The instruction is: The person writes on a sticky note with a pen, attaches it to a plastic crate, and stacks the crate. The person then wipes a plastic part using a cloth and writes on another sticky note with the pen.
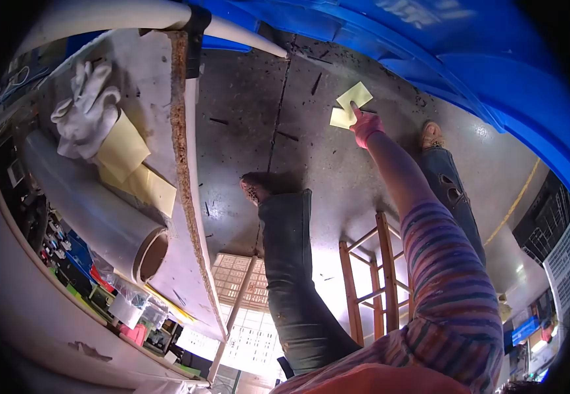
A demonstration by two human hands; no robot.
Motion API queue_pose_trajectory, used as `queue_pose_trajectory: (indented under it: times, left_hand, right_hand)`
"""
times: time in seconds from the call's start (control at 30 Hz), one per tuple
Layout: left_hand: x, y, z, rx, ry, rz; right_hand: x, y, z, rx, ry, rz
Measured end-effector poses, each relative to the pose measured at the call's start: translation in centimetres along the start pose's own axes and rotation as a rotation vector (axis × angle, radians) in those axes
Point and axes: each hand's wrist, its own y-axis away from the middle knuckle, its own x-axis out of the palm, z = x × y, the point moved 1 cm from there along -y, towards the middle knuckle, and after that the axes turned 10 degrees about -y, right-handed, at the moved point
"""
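My right hand, pink as if gloved, is stretched out low over the floor. One digit lies across two small yellow paper sheets, which fan apart at an angle; the other fingers are mostly hidden. The hand seems closed on the sheets. My left hand is out of view. On the white table at left, more yellow sheets lie partly against a pair of crumpled whitish gloves. Beside them rests a large roll of clear plastic film with a cardboard core.
A blue plastic bin fills the upper right. A wooden stool stands between my leg and arm. The table's chipped edge runs along my left. Dark scraps litter the grey floor. A pale crate sits below the table.
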Motion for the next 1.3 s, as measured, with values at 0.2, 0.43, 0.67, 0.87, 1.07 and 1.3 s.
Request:
queue_pose_trajectory:
  times: [0.2,0.43,0.67,0.87,1.07,1.3]
  left_hand:
    - [0.2,-0.5,0.1,-0.008,0.001,0.019]
    - [0.2,-0.7,0.0,-0.026,0.005,0.041]
    - [-0.4,-0.7,-0.3,-0.034,0.017,0.049]
    - [-1.7,-0.4,-1.0,-0.035,0.05,0.046]
    - [-2.8,0.2,-2.5,-0.047,0.111,0.035]
    - [-4.2,0.7,-3.4,-0.07,0.147,0.031]
  right_hand:
    - [2.5,-1.2,-0.8,0.057,-0.313,-0.161]
    - [1.2,0.6,-0.1,-0.036,-0.122,-0.023]
    - [2.2,3.1,-0.6,-0.336,-0.248,-0.507]
    - [-7.1,13.9,3.3,-0.452,-0.86,-0.817]
    - [-21.2,28.7,10.3,-0.931,-0.561,-1.369]
    - [-28.5,31.3,22.9,-1.154,-0.383,-1.253]
